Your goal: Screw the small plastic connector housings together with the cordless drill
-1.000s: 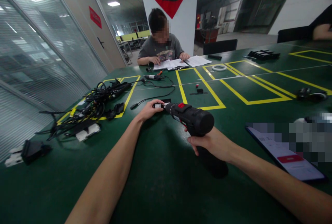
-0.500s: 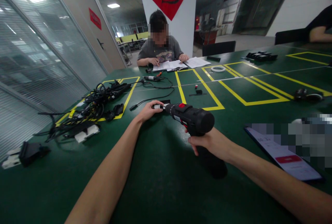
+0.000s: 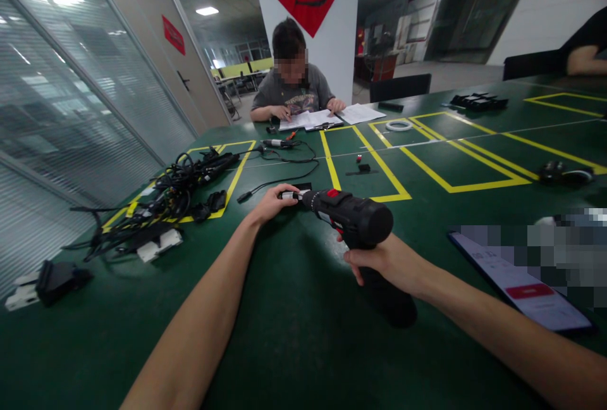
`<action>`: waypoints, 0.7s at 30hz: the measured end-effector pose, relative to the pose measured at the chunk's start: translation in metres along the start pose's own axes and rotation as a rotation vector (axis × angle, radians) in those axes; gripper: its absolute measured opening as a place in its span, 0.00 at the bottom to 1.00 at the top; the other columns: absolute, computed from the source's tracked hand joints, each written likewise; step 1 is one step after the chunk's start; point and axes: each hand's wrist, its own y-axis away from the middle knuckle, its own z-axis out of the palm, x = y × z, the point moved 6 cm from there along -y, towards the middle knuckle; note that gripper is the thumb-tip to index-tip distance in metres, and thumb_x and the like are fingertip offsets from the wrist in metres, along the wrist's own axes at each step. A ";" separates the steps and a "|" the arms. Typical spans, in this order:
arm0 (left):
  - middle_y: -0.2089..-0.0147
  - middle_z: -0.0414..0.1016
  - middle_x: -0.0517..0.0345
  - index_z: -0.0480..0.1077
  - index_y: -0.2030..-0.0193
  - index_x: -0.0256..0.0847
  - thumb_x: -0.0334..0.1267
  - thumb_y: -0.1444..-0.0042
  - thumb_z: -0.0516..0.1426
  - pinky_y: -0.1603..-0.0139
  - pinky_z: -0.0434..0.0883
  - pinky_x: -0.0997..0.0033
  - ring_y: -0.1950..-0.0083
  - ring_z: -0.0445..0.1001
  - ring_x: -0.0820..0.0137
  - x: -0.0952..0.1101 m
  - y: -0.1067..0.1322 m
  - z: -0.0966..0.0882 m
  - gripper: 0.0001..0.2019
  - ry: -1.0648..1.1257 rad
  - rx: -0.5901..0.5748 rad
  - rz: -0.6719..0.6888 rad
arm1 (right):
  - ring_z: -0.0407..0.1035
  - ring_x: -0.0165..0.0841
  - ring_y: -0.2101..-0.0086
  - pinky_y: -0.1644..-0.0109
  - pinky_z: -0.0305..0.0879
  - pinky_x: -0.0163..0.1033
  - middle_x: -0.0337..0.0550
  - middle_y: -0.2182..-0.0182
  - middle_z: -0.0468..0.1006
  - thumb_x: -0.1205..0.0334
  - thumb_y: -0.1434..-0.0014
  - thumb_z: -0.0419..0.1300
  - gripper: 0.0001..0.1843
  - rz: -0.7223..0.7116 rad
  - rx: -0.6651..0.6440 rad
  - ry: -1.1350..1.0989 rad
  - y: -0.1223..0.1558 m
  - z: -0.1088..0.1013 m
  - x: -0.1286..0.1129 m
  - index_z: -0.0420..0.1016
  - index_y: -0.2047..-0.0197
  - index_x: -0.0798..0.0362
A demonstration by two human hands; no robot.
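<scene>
My right hand (image 3: 379, 261) is wrapped round the grip of a black cordless drill (image 3: 353, 215) with red accents. The drill points left and away from me, its bit reaching a small black and silver piece (image 3: 289, 195) on the green table. That piece is held by my left hand (image 3: 274, 202), whose fingers close over it from the left. What kind of thing it is I cannot make out, since the fingers and the chuck hide much of it. Just behind the hand, a dark cable (image 3: 279, 182) ends in a plug.
A heap of black cables (image 3: 184, 185) lies to the left, with black and white parts (image 3: 159, 244) in front of it. A tablet (image 3: 519, 277) lies at the right. Across the table (image 3: 294, 347) a person sits over papers (image 3: 308, 120). A tape roll (image 3: 399, 126) lies beyond the drill.
</scene>
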 end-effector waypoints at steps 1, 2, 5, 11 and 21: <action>0.53 0.80 0.54 0.78 0.55 0.40 0.41 0.54 0.65 0.49 0.70 0.61 0.54 0.75 0.62 0.001 0.000 0.000 0.18 0.001 0.000 0.000 | 0.69 0.33 0.77 0.68 0.64 0.41 0.34 0.81 0.72 0.66 0.52 0.60 0.08 -0.002 -0.001 0.003 0.000 0.000 -0.001 0.68 0.66 0.52; 0.53 0.80 0.54 0.78 0.55 0.40 0.41 0.54 0.65 0.49 0.70 0.61 0.54 0.75 0.61 0.001 0.001 0.000 0.18 0.003 0.000 0.000 | 0.69 0.33 0.77 0.67 0.64 0.41 0.35 0.81 0.72 0.66 0.52 0.60 0.07 -0.007 -0.008 0.011 0.000 0.001 -0.002 0.68 0.68 0.52; 0.53 0.80 0.53 0.78 0.55 0.40 0.41 0.54 0.65 0.48 0.70 0.60 0.54 0.75 0.61 0.002 0.001 0.000 0.18 0.005 -0.001 0.002 | 0.69 0.32 0.76 0.67 0.65 0.41 0.37 0.81 0.72 0.65 0.51 0.60 0.04 -0.023 -0.033 0.041 0.001 0.002 -0.003 0.67 0.73 0.52; 0.54 0.80 0.53 0.79 0.55 0.40 0.42 0.51 0.63 0.46 0.70 0.60 0.51 0.75 0.60 0.001 0.001 0.000 0.16 0.017 -0.003 0.013 | 0.69 0.32 0.77 0.68 0.64 0.40 0.34 0.81 0.72 0.64 0.51 0.61 0.07 -0.012 -0.025 0.040 0.001 0.001 -0.001 0.66 0.68 0.51; 0.53 0.81 0.53 0.78 0.55 0.40 0.44 0.50 0.62 0.44 0.69 0.60 0.50 0.75 0.59 0.002 0.001 0.000 0.17 0.026 -0.007 0.016 | 0.69 0.32 0.76 0.66 0.64 0.41 0.34 0.81 0.72 0.65 0.50 0.60 0.07 -0.021 -0.039 0.062 0.000 0.001 -0.002 0.66 0.67 0.51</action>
